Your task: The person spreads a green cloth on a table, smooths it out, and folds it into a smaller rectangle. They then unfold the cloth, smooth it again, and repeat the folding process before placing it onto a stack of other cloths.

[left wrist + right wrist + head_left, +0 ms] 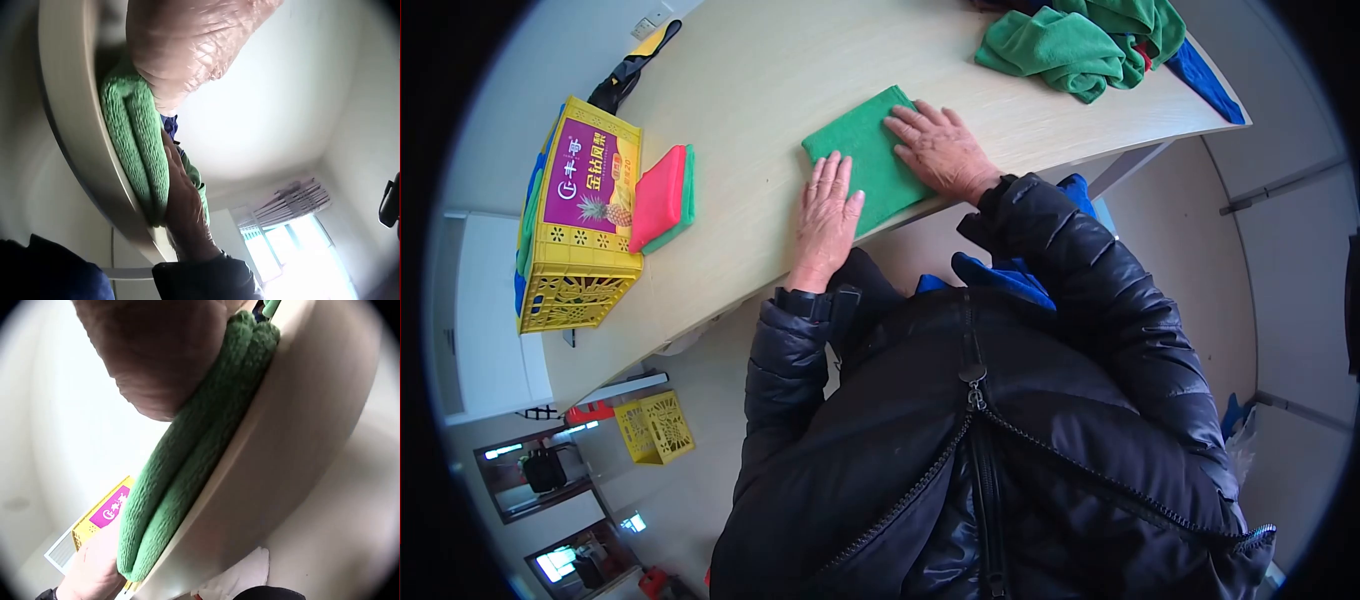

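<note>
A green cloth (868, 150), folded into a flat rectangle, lies at the table's near edge. My left hand (828, 220) rests on its left side with fingers straight, and my right hand (942, 150) lies flat over its right side. The left wrist view shows the layered edge of the cloth (134, 144) under my left hand (194, 47), with my right hand (187, 206) beyond. In the right wrist view the thick folded layers of the cloth (187, 456) show below my right hand (162, 353), and my left hand (94, 565) is at the far end.
A yellow crate (585, 262) with a purple label stands on the left of the table (745, 120), a folded red cloth (660, 200) with green beneath leaning by it. Crumpled green cloths (1060, 50) and a blue one (1203, 82) lie at the upper right. Another yellow crate (653, 427) is on the floor.
</note>
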Motion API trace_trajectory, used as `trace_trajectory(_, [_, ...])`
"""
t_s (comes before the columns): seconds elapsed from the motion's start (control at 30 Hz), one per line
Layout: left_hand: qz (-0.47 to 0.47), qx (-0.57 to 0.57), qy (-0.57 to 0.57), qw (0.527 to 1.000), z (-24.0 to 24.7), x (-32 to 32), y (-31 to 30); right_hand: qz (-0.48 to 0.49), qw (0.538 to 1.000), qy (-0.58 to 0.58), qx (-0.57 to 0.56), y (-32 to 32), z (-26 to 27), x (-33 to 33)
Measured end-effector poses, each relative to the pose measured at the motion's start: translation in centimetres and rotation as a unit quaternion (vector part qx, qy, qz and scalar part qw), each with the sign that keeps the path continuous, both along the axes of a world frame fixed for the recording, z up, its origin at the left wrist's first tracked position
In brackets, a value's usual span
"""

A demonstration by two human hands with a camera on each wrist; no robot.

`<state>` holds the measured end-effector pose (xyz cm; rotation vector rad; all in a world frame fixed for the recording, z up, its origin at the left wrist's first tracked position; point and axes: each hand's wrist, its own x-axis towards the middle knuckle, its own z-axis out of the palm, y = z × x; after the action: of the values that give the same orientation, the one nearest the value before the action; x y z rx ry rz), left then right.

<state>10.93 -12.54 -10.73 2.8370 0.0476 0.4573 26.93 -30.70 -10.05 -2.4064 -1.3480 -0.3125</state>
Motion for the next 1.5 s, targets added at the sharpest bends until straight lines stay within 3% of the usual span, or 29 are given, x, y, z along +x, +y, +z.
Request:
trace_trajectory(0.17, [0.027, -0.044, -0.008, 0.999, 1.4, -1.5, 0.5, -0.061, 0.998, -0.007, 0.008, -0.7, 1.6, 0.2])
trace_trajectory(0.37, [-0.036, 0.014, 0.001, 0.999, 1.2, -2.2, -2.8, 0.088, 0.992, 0.022, 0.084, 2.6, 0.8, -7.6])
trace_trajectory(0.67, [0.015, 0.056, -0.003, 0.998, 1.1, -2.1, -3.7, 0.089, 0.996, 0.004, 0.024, 0.2, -0.1, -4.9])
trace_trajectory(0.93, [0.011, 0.082, 0.027, 0.996, 2.1, -2.3, -3.3, 0.006, 0.999, 0.022, 0.03, -1.9, 0.4, -3.7])
trace_trajectory(1.03, [-0.006, 0.055, 0.027, 0.998, 2.4, -1.8, -1.8, -0.02, 0.995, 0.053, -0.084, -1.9, 2.9, -3.4])
trace_trajectory(1.17, [0.044, 0.059, 0.013, 0.997, 1.9, 0.9, -1.1, 0.024, 1.0, 0.018, -0.007, 2.1, 2.0, -3.5])
trace_trajectory(1.5, [0.069, 0.08, 0.05, 0.993, 1.2, 0.9, -1.5, 0.019, 0.998, 0.055, -0.012, 2.8, 0.4, -1.7])
